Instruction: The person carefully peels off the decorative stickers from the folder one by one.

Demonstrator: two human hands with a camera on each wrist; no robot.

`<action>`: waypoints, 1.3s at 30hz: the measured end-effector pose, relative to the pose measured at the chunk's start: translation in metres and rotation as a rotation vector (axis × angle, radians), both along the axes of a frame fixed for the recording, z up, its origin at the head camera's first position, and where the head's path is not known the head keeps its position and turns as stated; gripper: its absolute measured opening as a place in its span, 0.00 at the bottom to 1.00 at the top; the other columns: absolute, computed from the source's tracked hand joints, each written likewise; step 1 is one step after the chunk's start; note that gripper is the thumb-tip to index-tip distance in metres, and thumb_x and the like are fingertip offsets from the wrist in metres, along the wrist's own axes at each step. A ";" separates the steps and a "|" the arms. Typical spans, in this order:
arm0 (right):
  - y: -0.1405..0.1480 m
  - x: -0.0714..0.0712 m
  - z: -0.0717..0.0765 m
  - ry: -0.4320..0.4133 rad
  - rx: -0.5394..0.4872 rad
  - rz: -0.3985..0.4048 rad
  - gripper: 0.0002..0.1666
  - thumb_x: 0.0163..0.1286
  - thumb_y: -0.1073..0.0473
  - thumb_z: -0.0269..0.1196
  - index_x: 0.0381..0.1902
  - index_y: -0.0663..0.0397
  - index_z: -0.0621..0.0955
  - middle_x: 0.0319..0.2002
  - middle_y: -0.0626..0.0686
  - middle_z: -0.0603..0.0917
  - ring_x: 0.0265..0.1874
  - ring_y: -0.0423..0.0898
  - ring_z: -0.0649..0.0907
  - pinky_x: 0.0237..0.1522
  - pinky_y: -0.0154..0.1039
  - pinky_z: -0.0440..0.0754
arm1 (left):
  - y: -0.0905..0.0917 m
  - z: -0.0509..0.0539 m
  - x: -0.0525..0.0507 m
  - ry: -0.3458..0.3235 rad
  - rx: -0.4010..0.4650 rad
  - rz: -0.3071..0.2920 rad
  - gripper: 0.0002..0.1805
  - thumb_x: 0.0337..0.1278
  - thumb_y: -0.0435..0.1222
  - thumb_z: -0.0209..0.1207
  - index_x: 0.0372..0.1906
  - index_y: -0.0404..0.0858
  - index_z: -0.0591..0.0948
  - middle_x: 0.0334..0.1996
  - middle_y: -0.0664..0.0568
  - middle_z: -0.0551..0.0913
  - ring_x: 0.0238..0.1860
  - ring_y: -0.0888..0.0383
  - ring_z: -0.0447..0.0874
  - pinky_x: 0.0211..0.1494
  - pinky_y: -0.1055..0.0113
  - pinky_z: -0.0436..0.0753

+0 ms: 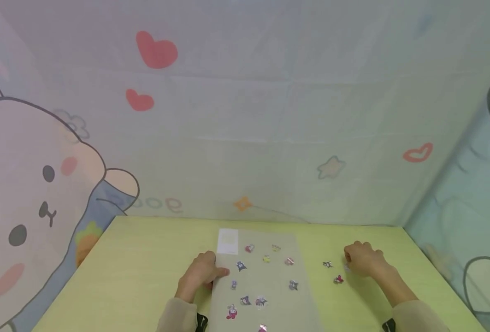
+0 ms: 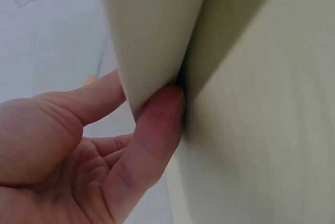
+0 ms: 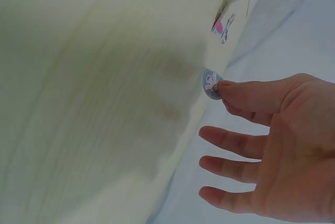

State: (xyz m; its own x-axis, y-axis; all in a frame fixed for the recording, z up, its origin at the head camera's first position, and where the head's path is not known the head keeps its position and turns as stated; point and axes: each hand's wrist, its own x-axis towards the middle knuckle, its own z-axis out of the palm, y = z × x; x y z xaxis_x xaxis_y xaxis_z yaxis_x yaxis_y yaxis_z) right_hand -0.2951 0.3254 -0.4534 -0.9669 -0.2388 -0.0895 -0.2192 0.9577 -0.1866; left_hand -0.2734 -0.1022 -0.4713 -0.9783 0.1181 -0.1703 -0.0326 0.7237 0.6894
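Note:
A beige flat board [image 1: 265, 279] lies on the table with several small cartoon stickers scattered over it. My left hand [image 1: 201, 273] pinches its left edge. In the left wrist view the thumb is on one face of the board [image 2: 149, 25] and a finger on the other. To the right of the board, my right hand [image 1: 363, 259] is over the table. A small rounded blue-grey sticker [image 3: 210, 84] with a white character is pinched between its thumb and index finger, while the other fingers extend apart from it.
Two loose stickers, one dark [image 1: 327, 264] and one red-pink [image 1: 338, 279], lie between the board and my right hand. A white label [image 1: 228, 241] sits at the board's far left corner. Behind the yellow table [image 1: 157, 258] hangs a printed cloth [image 1: 245, 115] with hearts and a bear.

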 end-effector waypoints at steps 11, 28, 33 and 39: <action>0.013 -0.008 -0.005 -0.020 0.016 -0.049 0.11 0.61 0.71 0.58 0.25 0.52 0.71 0.29 0.53 0.68 0.33 0.55 0.68 0.35 0.62 0.66 | 0.000 -0.003 0.000 0.014 0.018 -0.015 0.15 0.55 0.36 0.68 0.35 0.28 0.77 0.22 0.45 0.79 0.18 0.53 0.82 0.29 0.60 0.81; 0.018 -0.011 -0.011 -0.008 -0.003 -0.083 0.11 0.61 0.71 0.56 0.25 0.52 0.70 0.30 0.54 0.68 0.34 0.58 0.67 0.37 0.66 0.64 | -0.001 -0.001 -0.001 0.033 0.011 -0.026 0.15 0.56 0.36 0.68 0.34 0.28 0.77 0.22 0.45 0.80 0.17 0.53 0.82 0.27 0.61 0.81; 0.018 -0.009 -0.012 0.006 -0.011 -0.087 0.12 0.64 0.71 0.53 0.25 0.52 0.68 0.29 0.54 0.65 0.34 0.56 0.65 0.36 0.62 0.61 | 0.000 0.000 0.000 0.024 0.018 -0.028 0.15 0.56 0.36 0.68 0.34 0.28 0.77 0.21 0.45 0.80 0.17 0.53 0.82 0.27 0.61 0.81; 0.006 -0.010 -0.003 0.040 -0.013 -0.040 0.06 0.66 0.69 0.58 0.32 0.55 0.72 0.33 0.55 0.69 0.36 0.57 0.67 0.37 0.65 0.64 | -0.001 -0.001 0.000 0.022 0.038 -0.023 0.15 0.55 0.36 0.68 0.34 0.28 0.77 0.22 0.45 0.80 0.17 0.52 0.82 0.26 0.61 0.81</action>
State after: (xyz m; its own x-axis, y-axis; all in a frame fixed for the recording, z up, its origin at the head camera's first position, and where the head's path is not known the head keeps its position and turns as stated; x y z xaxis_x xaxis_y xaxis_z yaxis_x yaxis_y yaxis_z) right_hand -0.3046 0.3315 -0.4565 -0.9785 -0.2004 -0.0478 -0.1880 0.9634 -0.1909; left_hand -0.2736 -0.1035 -0.4720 -0.9786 0.1468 -0.1442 -0.0010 0.6975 0.7166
